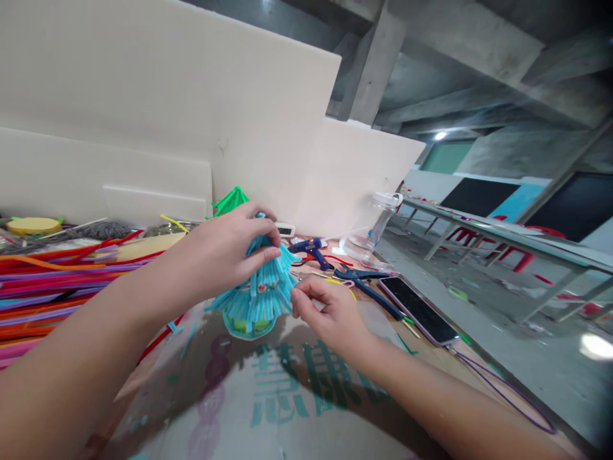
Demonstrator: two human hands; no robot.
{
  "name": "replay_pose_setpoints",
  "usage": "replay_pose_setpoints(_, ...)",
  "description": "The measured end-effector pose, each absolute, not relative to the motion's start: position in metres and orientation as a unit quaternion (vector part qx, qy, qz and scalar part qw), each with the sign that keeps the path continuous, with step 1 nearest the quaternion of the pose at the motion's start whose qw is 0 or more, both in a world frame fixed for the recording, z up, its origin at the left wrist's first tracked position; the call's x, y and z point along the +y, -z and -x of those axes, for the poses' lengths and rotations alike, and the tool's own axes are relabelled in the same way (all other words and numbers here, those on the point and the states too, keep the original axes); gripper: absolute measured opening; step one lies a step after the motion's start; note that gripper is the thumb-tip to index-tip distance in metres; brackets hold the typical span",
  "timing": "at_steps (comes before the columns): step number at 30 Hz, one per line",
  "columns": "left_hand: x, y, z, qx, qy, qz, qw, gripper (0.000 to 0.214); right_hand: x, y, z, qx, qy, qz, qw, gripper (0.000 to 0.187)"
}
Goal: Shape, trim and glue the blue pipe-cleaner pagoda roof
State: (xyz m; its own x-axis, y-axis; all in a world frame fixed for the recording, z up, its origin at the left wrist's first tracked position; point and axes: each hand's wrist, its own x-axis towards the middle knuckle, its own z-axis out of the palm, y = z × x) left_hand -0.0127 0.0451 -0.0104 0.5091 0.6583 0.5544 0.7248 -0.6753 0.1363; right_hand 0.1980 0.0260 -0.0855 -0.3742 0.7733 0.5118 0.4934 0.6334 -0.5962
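A small cone-shaped tree made of light blue pipe cleaners (258, 294) stands on the cardboard-covered table (287, 396). My left hand (230, 252) grips its upper part, fingers wrapped round the top. My right hand (330, 313) pinches the blue strands at the tree's lower right side, fingers closed together. A green cone of the same kind (230, 201) stands behind my left hand, partly hidden.
A thick pile of coloured pipe cleaners (52, 281) lies at the left. A blue glue gun (310, 249), blue pliers (364, 281), a phone (419, 310) with a purple cable and a clear jar (378, 220) lie to the right. White foam boards (191, 115) stand behind.
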Motion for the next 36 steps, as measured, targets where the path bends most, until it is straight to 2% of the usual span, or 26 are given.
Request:
replay_pose_setpoints(9, 0.044, 0.011, 0.012, -0.394, 0.294, 0.868, 0.062, 0.022, 0.027, 0.086, -0.196, -0.809, -0.197, 0.400, 0.383, 0.024)
replay_pose_setpoints(13, 0.045, 0.011, 0.013, -0.400, 0.292, 0.867, 0.062, 0.023, 0.028, 0.087, -0.194, -0.784, -0.255, 0.376, 0.422, 0.011)
replay_pose_setpoints(17, 0.045, 0.011, 0.013, -0.394, 0.294, 0.869, 0.060, 0.024, 0.027, 0.091, -0.193, -0.769, -0.284, 0.350, 0.454, 0.015)
replay_pose_setpoints(23, 0.045, 0.010, 0.013, -0.394, 0.288, 0.871, 0.056, 0.022, 0.025, 0.096, -0.192, -0.779, -0.220, 0.366, 0.460, 0.031)
replay_pose_setpoints(28, 0.046, 0.010, 0.013, -0.391, 0.287, 0.872, 0.060, 0.023, 0.024, 0.098, -0.191, -0.782, -0.171, 0.341, 0.492, 0.018)
replay_pose_setpoints(36, 0.049, 0.012, 0.014, -0.389, 0.281, 0.875, 0.063, 0.022, 0.025, 0.099, -0.192, -0.789, -0.164, 0.329, 0.493, 0.016)
